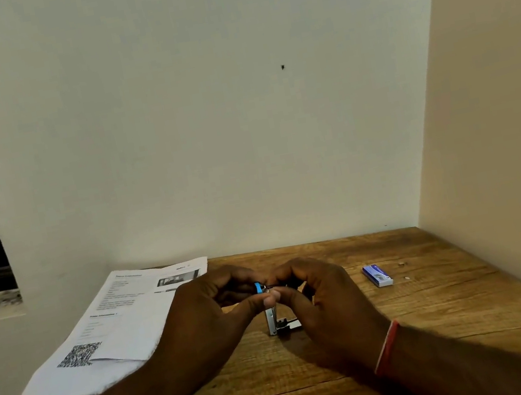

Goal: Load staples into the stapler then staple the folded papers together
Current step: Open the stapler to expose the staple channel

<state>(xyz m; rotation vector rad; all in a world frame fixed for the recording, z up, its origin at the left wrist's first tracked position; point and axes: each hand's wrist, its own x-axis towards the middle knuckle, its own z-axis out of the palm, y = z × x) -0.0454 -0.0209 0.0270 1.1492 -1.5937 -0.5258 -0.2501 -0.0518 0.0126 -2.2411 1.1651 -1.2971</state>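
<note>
1. Nearest to me, my two forearms reach in over the wooden desk (446, 310); a red band (387, 347) sits on my right wrist.
2. My left hand (202, 307) and right hand (321, 291) meet at the middle of the desk, both curled around the small stapler (271, 317). Its metal body stands upright on the desk with the hinge end down, and its blue tip (259, 287) shows between my thumbs.
3. Left hand: closed on the top of the stapler, thumb and fingers pinching just beside the blue tip. Right hand: fingers bent in close against the same spot; it looks like I pinch something thin there, maybe a strip of staples, but that is too small to tell.
4. I judge this to be the loading step. To do it well, I should keep the left hand steady so the channel stays upright and open, line the strip up straight with the channel, and slide it in without forcing or bending it.
5. Farther right, well apart from my hands, lies the blue staple box (377, 275).
6. Far left, the folded papers (108, 332) lie untouched, reaching to the wall, so stapling is not yet begun.
</note>
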